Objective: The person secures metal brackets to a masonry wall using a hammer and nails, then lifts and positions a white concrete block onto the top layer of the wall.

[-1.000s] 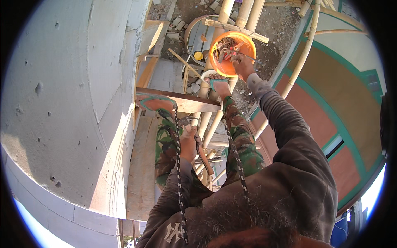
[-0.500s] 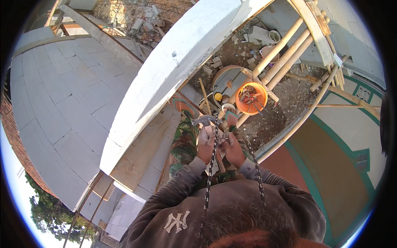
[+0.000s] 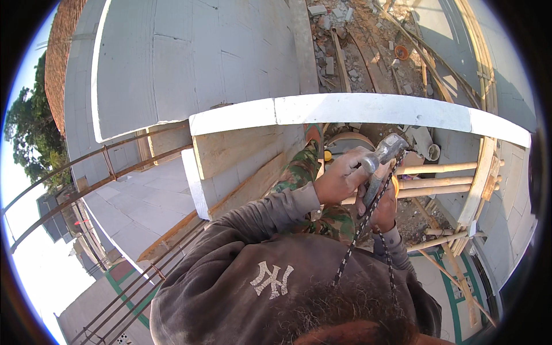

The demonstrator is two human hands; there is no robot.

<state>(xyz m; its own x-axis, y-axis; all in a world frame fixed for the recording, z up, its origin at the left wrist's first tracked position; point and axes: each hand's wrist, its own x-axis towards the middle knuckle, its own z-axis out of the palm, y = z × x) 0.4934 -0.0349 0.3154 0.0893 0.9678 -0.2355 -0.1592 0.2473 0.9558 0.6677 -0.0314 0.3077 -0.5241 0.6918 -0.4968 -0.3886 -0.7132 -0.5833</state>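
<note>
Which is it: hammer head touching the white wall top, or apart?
Apart. The head-worn view shows a narrow strip of ground between the hammer head and the near edge of the white wall top.

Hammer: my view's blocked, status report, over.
Left hand beside hammer head, right hand just below; exact grips unclear. Hammer head in plain sight. Cord crossing in front of right hand.

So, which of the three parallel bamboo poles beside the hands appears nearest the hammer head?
The top pole; the middle pole and bottom pole appear farther below the hammer head.
</note>
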